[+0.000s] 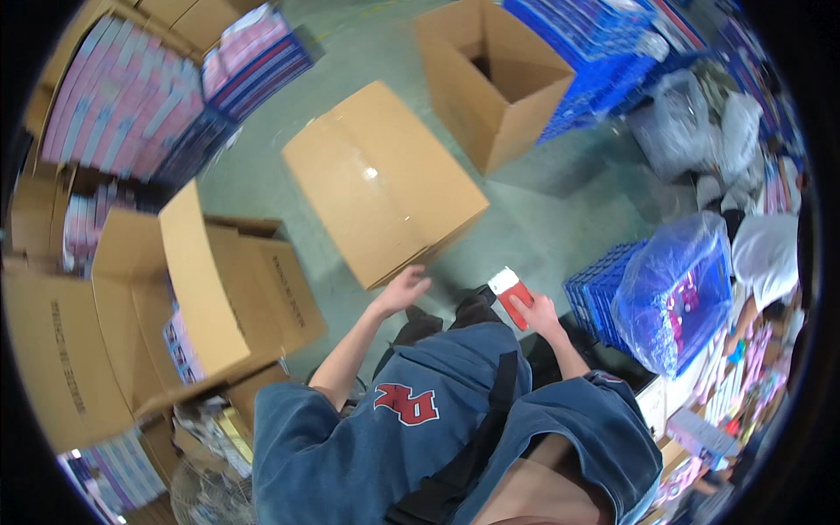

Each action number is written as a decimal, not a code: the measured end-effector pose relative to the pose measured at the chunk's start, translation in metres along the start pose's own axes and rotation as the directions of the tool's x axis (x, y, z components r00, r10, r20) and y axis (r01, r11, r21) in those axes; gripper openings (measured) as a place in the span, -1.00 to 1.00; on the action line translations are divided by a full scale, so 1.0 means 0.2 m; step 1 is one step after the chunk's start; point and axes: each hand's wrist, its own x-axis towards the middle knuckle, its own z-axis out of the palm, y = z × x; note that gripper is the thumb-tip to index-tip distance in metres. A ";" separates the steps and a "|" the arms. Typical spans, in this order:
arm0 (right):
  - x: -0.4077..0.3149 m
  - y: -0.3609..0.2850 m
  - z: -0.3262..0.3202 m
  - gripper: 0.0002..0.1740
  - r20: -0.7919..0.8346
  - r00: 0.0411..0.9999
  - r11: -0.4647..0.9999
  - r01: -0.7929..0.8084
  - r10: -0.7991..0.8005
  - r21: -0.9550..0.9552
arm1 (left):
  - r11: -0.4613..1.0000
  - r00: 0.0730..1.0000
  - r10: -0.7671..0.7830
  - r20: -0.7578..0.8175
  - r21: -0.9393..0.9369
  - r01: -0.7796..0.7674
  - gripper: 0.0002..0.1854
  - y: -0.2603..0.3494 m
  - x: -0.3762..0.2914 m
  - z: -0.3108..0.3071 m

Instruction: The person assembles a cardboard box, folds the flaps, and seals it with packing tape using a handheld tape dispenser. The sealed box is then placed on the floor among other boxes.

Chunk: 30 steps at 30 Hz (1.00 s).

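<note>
My right hand (541,314) grips a flat red hand-held object (514,303) with a white end; its exact kind is unclear. In front of me a brown cardboard carton (387,177) stands on the floor, its top closed, with shiny clear tape along the seam. Close to the carton's near lower edge is my left hand (403,291), fingers loosely spread and holding nothing. Whether its fingertips touch the cardboard cannot be told.
An open carton (459,85) stands beyond, beside blue plastic crates (584,33). Another open carton (275,289) with packaged boxes is at left. On the right, a plastic-lined blue crate (712,328) holds pink items. A person in white (764,252) works at far right.
</note>
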 end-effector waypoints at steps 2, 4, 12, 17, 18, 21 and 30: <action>0.01 -0.35 0.00 -0.44 0.157 0.972 0.985 0.172 -0.175 0.034 | 0.963 0.995 -0.020 -0.098 -0.268 -0.007 -0.26 0.04 -0.10 -0.03; 0.00 -0.66 0.01 -0.47 0.302 0.907 0.956 0.283 -0.295 0.084 | 0.855 0.998 -0.016 -0.063 -0.519 -0.019 -0.27 0.06 -0.17 -0.10; -0.09 -1.23 0.07 -0.59 0.474 0.767 0.892 0.441 -0.432 0.101 | 0.613 0.990 0.133 -0.045 -0.782 -0.118 -0.51 0.03 -0.55 -0.37; 0.03 -1.32 0.05 -0.56 0.566 0.671 0.856 0.499 -0.478 0.132 | 0.580 0.979 0.081 -0.186 -0.790 -0.198 -0.48 0.06 -0.55 -0.36; 0.06 -1.33 0.03 -0.56 0.586 0.670 0.857 0.508 -0.456 0.086 | 0.571 0.977 0.007 -0.211 -0.801 -0.177 -0.47 0.08 -0.54 -0.35; 0.17 -1.36 -0.09 -0.54 0.680 0.593 0.874 0.461 -0.431 0.153 | 0.557 0.967 0.047 -0.251 -0.797 -0.234 -0.46 0.14 -0.56 -0.40; 0.52 -1.41 -1.29 -0.60 0.697 0.703 0.828 0.469 -0.139 -0.308 | 0.857 0.498 -0.227 -0.837 -0.414 -0.306 -0.39 -0.44 -1.29 -0.93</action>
